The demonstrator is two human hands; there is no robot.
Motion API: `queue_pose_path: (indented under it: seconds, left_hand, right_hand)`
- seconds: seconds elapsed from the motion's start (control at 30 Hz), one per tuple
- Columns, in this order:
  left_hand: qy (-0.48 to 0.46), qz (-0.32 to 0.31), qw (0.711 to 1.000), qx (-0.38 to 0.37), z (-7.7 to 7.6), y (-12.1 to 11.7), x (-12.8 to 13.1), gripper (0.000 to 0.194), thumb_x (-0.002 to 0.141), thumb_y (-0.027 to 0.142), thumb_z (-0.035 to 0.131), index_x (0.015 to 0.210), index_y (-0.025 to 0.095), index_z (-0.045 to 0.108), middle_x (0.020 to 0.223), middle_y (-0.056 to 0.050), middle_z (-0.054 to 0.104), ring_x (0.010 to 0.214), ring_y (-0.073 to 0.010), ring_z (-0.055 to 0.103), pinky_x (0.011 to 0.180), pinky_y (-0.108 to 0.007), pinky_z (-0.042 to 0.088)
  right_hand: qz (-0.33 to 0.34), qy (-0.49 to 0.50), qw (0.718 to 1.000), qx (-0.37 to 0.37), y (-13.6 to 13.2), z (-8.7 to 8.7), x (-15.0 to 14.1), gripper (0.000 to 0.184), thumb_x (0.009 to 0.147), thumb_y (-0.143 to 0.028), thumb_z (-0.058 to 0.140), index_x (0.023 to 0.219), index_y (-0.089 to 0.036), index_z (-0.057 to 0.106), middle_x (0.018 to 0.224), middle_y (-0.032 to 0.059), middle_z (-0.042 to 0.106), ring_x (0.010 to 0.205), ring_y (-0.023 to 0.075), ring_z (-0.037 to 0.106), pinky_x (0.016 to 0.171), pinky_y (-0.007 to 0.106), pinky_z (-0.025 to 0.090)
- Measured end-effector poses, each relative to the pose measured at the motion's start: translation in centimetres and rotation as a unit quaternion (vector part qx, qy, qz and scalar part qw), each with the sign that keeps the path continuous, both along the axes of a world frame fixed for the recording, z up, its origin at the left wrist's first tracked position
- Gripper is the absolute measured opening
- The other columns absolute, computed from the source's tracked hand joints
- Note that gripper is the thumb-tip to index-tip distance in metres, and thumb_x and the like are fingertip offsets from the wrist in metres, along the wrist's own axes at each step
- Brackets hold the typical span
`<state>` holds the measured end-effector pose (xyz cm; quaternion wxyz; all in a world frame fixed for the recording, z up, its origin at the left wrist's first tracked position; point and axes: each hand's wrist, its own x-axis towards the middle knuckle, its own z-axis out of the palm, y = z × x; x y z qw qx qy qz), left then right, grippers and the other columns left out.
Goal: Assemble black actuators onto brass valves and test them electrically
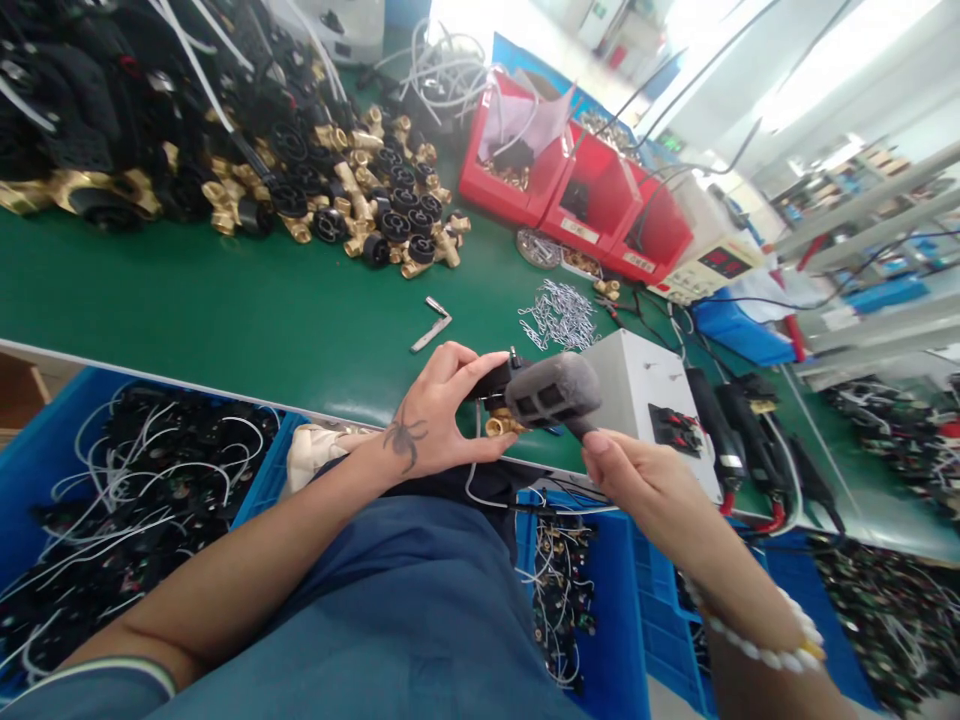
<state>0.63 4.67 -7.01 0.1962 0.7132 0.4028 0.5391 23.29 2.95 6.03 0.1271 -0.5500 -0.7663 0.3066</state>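
Note:
My left hand [439, 405] grips a brass valve [499, 425] with a black housing at the near edge of the green workbench. Thumb and fingers are closed around its sides, and a white cable hangs below. In my right hand [637, 472] is the handle of a mallet. The grey mallet head [559, 388] is over the valve and hides much of it; whether they touch I cannot tell. Beyond my left hand lies a small L-shaped metal piece [433, 326]. A heap of small wire clips [561, 316] is past the mallet.
Several brass valves with black knobs [390, 200] are piled at the back left. Red bins [577, 225] stand behind the clips, beside a power supply [712, 268]. A light grey box [637, 390] is to the right. Blue crates [611, 600] of black parts and cables flank me below.

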Motion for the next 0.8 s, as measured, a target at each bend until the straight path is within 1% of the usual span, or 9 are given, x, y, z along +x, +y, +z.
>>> queue_pose_path:
  seconds: [0.1,0.2,0.33,0.4,0.47,0.57,0.67,0.73,0.8]
  left_hand:
    - [-0.003,0.004,1.000,0.006,-0.1,0.1,0.1,0.069,0.078,0.034,0.078,0.140,0.018,0.052,0.111,-0.008,0.055,0.102,-0.0232,0.056,0.088,-0.043,0.058]
    - [-0.002,0.008,1.000,0.012,-0.1,0.1,0.1,0.070,0.077,0.035,0.079,0.140,0.019,0.052,0.111,-0.008,0.055,0.102,-0.0231,0.056,0.088,-0.043,0.058]
    - [0.007,0.005,1.000,0.009,0.0,0.1,0.0,0.069,0.077,0.035,0.079,0.139,0.018,0.053,0.111,-0.008,0.054,0.102,-0.0233,0.057,0.086,-0.042,0.059]
    - [0.009,0.007,1.000,0.008,0.0,0.1,0.1,0.069,0.077,0.035,0.079,0.139,0.017,0.053,0.110,-0.008,0.054,0.103,-0.0235,0.056,0.087,-0.042,0.059]
    - [0.007,0.011,1.000,0.012,0.0,0.1,0.1,0.069,0.077,0.034,0.079,0.139,0.017,0.054,0.110,-0.008,0.054,0.102,-0.0234,0.056,0.088,-0.042,0.058]
    - [0.006,0.012,1.000,0.017,0.0,0.1,0.1,0.069,0.077,0.035,0.079,0.139,0.017,0.054,0.110,-0.008,0.054,0.101,-0.0230,0.056,0.088,-0.042,0.058]
    - [0.017,0.010,1.000,0.015,0.1,0.1,0.0,0.068,0.078,0.035,0.078,0.139,0.016,0.053,0.111,-0.008,0.055,0.102,-0.0227,0.057,0.087,-0.041,0.058]
    - [0.019,0.017,1.000,0.015,0.0,0.2,0.1,0.068,0.078,0.035,0.078,0.138,0.018,0.053,0.110,-0.008,0.055,0.101,-0.0223,0.057,0.086,-0.040,0.058]
    - [0.014,0.023,0.999,0.017,-0.1,0.2,0.2,0.068,0.077,0.035,0.078,0.139,0.019,0.053,0.110,-0.007,0.055,0.100,-0.0222,0.057,0.086,-0.040,0.058]
  right_hand:
    - [-0.055,0.069,0.995,0.048,-0.1,0.8,0.2,0.066,0.099,-0.072,0.040,0.059,-0.020,0.048,0.045,-0.0027,0.037,0.040,0.0089,0.031,0.040,0.027,0.021]
    - [-0.134,0.184,0.966,0.122,-0.1,0.6,0.2,0.065,0.102,-0.071,0.029,0.064,-0.022,0.049,0.042,-0.0044,0.032,0.036,0.0098,0.028,0.038,0.027,0.020]
    - [-0.055,0.065,0.996,0.001,0.3,-0.2,0.1,0.067,0.092,-0.077,0.048,0.057,-0.020,0.047,0.045,-0.0024,0.041,0.040,0.0090,0.037,0.039,0.024,0.024]
    - [-0.044,0.032,0.998,-0.014,0.4,-0.1,0.1,0.067,0.090,-0.076,0.053,0.055,-0.019,0.048,0.046,-0.0019,0.042,0.041,0.0083,0.036,0.040,0.024,0.023]
    - [-0.095,0.086,0.990,0.059,0.2,0.4,0.1,0.066,0.096,-0.074,0.044,0.059,-0.019,0.051,0.044,-0.0034,0.037,0.039,0.0083,0.032,0.039,0.025,0.020]
    - [-0.170,0.210,0.949,0.161,-0.1,0.5,-0.2,0.064,0.100,-0.071,0.036,0.063,-0.021,0.051,0.041,-0.0051,0.033,0.035,0.0092,0.030,0.039,0.026,0.021]
    - [-0.087,0.101,0.990,0.045,-0.1,-0.4,-0.5,0.066,0.093,-0.077,0.047,0.058,-0.020,0.048,0.045,-0.0033,0.039,0.040,0.0092,0.035,0.040,0.025,0.024]
    - [-0.041,0.020,0.999,-0.021,0.1,-0.7,-0.4,0.067,0.089,-0.078,0.052,0.057,-0.019,0.049,0.048,-0.0018,0.042,0.044,0.0092,0.036,0.041,0.025,0.024]
    - [-0.082,0.064,0.994,0.018,0.0,-0.6,-0.2,0.066,0.093,-0.076,0.048,0.058,-0.020,0.050,0.046,-0.0026,0.038,0.041,0.0090,0.032,0.040,0.026,0.021]
